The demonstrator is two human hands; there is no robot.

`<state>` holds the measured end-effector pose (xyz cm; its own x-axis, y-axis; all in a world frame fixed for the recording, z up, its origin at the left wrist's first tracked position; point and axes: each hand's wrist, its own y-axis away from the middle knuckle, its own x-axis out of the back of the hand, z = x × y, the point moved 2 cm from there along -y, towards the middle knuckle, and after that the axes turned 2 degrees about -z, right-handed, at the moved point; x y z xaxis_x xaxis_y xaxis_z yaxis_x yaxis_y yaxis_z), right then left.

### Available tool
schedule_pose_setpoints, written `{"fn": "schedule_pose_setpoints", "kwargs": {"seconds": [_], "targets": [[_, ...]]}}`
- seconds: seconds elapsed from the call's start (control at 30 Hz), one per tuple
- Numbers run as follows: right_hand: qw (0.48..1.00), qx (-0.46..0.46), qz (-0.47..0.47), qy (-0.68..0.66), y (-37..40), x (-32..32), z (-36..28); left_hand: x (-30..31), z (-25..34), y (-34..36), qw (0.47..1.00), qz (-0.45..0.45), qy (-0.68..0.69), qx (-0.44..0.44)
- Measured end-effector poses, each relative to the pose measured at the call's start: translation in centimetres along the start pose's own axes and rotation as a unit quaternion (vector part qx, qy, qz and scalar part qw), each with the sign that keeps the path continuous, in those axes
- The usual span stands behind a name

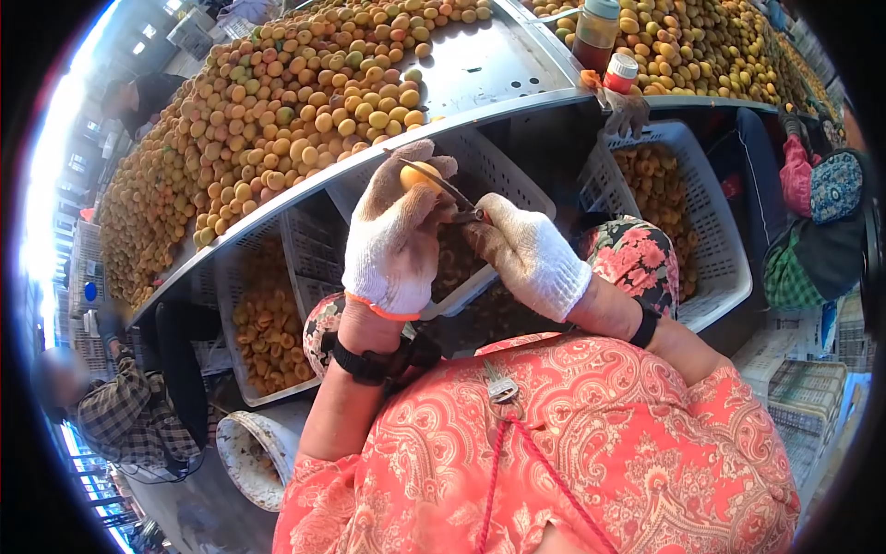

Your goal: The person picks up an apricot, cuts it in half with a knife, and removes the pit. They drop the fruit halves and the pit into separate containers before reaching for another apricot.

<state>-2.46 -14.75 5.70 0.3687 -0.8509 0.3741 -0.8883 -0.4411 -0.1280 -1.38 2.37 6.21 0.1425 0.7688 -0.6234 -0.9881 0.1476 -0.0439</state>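
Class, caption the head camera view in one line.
Gloved left hand holds an orange fruit; gloved right hand holds a knife against it, beside a fruit-heaped metal table.

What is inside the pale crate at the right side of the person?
The crate holds many orange fruit pieces. What lies under their top layer or behind the knee is covered.

— Entry one: texts, labels and brands. Any legible?
— None legible.
— Entry two: numbers and signs. Any legible?
— None legible.
— Recorded, both entries: no readable lettering, no readable figures.
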Motion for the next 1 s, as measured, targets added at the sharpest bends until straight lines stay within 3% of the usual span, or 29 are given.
{"fn": "schedule_pose_setpoints", "kwargs": {"seconds": [0.2,0.37,0.67,1.0], "targets": [[0.997,0.036,0.039,-0.063,-0.1,0.1,-0.1,0.0,0.2,-0.1,1.0,-0.011,0.003,-0.023],[0.999,0.023,0.024,0.021,-0.1,0.1,-0.2,0.0,0.2,-0.3,0.999,-0.024,0.003,-0.023],[0.998,0.038,0.035,0.04,0.0,-0.3,0.6,-0.3,-0.2,0.0,0.997,0.001,-0.052,-0.052],[0.993,0.025,0.059,0.098,-0.1,-1.1,0.7,-1.1,-0.9,-0.4,0.997,0.036,-0.02,-0.064]]}}
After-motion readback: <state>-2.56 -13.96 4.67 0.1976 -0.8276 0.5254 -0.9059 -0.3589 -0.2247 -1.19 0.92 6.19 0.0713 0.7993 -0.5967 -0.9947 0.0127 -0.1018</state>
